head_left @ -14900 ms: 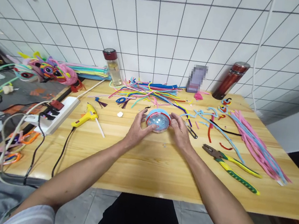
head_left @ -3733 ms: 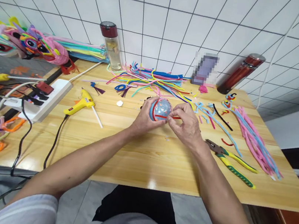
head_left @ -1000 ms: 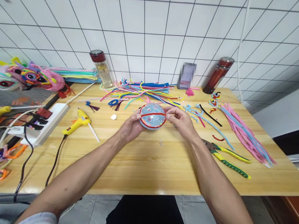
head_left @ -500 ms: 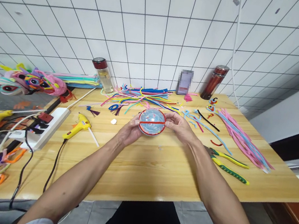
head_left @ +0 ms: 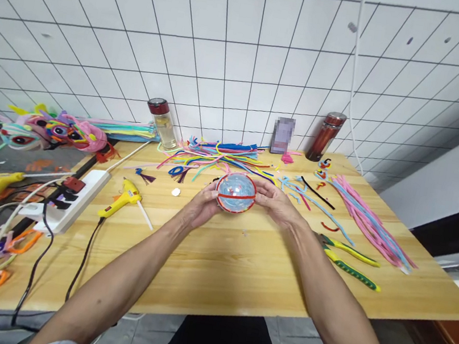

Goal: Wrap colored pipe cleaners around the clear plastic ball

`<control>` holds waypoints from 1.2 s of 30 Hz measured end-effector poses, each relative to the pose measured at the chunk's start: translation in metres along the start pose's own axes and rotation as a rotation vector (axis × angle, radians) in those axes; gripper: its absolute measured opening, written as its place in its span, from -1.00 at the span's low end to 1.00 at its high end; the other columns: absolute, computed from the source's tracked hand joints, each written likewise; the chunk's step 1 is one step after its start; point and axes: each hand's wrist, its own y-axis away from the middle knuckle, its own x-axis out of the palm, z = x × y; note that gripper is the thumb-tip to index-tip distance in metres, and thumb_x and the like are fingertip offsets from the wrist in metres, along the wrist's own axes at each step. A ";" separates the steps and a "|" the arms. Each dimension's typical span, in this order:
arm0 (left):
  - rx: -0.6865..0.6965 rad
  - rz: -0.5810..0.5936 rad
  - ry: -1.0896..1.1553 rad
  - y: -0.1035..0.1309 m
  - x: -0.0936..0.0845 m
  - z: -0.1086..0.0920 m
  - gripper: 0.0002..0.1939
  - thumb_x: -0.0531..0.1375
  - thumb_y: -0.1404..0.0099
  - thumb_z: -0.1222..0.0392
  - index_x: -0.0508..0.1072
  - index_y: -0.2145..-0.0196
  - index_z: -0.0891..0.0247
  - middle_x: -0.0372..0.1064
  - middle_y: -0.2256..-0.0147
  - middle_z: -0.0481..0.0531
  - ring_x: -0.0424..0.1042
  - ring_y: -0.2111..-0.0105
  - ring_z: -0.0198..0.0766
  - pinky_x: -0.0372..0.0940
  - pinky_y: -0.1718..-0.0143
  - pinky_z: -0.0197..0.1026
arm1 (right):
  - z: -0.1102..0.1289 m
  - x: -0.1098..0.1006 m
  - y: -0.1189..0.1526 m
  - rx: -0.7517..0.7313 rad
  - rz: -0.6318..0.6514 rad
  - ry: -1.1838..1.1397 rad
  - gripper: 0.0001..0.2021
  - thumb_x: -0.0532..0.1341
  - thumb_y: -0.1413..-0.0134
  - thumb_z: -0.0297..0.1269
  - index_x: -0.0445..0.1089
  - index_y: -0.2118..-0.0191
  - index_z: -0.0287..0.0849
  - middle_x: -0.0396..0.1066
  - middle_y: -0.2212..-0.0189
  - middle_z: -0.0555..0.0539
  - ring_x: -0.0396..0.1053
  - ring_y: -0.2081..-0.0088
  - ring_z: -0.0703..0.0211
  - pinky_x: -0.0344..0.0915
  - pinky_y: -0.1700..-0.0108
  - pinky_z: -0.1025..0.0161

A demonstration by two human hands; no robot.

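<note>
A clear round ball or dome (head_left: 236, 187) with a red rim and a red strip across its middle is held above the wooden table (head_left: 215, 267). My left hand (head_left: 204, 205) grips its left side, thumb near the end of the strip. On the right side, my right hand (head_left: 272, 200) holds the rim with thumb and fingers pinched together. Bluish material shows through the clear surface. Behind the ball lies a loose pile of colored pipe cleaners (head_left: 218, 156).
Yellow glue gun (head_left: 124, 202) and white power strip (head_left: 73, 203) with cords lie left. Green-yellow pliers (head_left: 351, 262) and pink pipe cleaners (head_left: 368, 221) lie right. A glass bottle (head_left: 165, 125), phone (head_left: 282, 135) and red flask (head_left: 325, 137) stand at the wall.
The camera view has tilted slightly upward, so the table items appear a little lower. Both hands still hold the ball, which sits slightly lower and farther right in the picture.
</note>
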 end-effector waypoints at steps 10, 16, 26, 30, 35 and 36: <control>0.017 -0.071 0.090 -0.004 -0.011 0.010 -0.44 0.49 -0.12 0.02 0.49 -0.04 0.20 0.58 0.06 0.09 0.55 0.19 -0.18 0.47 0.06 -0.08 | 0.001 0.002 -0.003 -0.020 0.025 0.042 -0.36 0.63 0.15 0.00 0.60 -0.11 0.04 0.56 -0.21 -0.09 0.50 -0.19 -0.07 0.32 -0.34 -0.05; 0.037 -0.028 0.103 -0.006 -0.011 0.010 -0.52 0.45 -0.18 0.03 0.51 -0.01 0.22 0.57 0.11 0.07 0.52 0.20 -0.22 0.44 0.04 -0.12 | 0.008 0.000 -0.005 -0.009 0.044 0.102 -0.33 0.63 0.15 0.00 0.59 -0.15 0.07 0.54 -0.24 -0.07 0.47 -0.24 -0.13 0.29 -0.38 -0.11; -0.023 -0.102 0.123 -0.009 -0.014 0.016 -0.46 0.46 -0.23 0.07 0.53 -0.12 0.21 0.58 0.11 0.07 0.54 0.22 -0.24 0.50 0.09 -0.11 | -0.015 -0.004 -0.003 -0.073 -0.056 0.090 -0.31 0.61 0.14 0.11 0.59 -0.14 0.05 0.53 -0.26 -0.09 0.43 -0.28 -0.16 0.33 -0.32 -0.04; -0.058 -0.089 0.113 -0.007 -0.011 0.015 -0.46 0.46 -0.25 0.05 0.53 -0.15 0.18 0.60 0.11 0.10 0.56 0.22 -0.22 0.53 0.04 -0.05 | -0.018 -0.005 0.003 -0.050 -0.094 0.073 -0.32 0.61 0.12 0.10 0.58 -0.15 0.06 0.55 -0.23 -0.08 0.44 -0.27 -0.15 0.35 -0.31 -0.04; -0.076 -0.044 0.076 -0.004 -0.008 0.015 -0.46 0.41 -0.32 0.02 0.50 -0.21 0.14 0.57 -0.08 0.18 0.60 0.09 -0.11 0.52 -0.08 0.12 | -0.017 -0.004 0.008 -0.027 -0.134 0.049 -0.32 0.62 0.16 0.08 0.60 -0.13 0.06 0.56 -0.22 -0.07 0.43 -0.28 -0.17 0.36 -0.32 -0.03; -0.072 -0.033 0.073 -0.004 -0.007 0.015 -0.47 0.40 -0.34 0.02 0.50 -0.21 0.14 0.56 -0.11 0.19 0.60 0.07 -0.10 0.52 -0.10 0.14 | -0.017 -0.004 0.008 -0.027 -0.133 0.047 -0.33 0.62 0.15 0.08 0.60 -0.13 0.06 0.55 -0.23 -0.07 0.43 -0.29 -0.17 0.35 -0.32 -0.03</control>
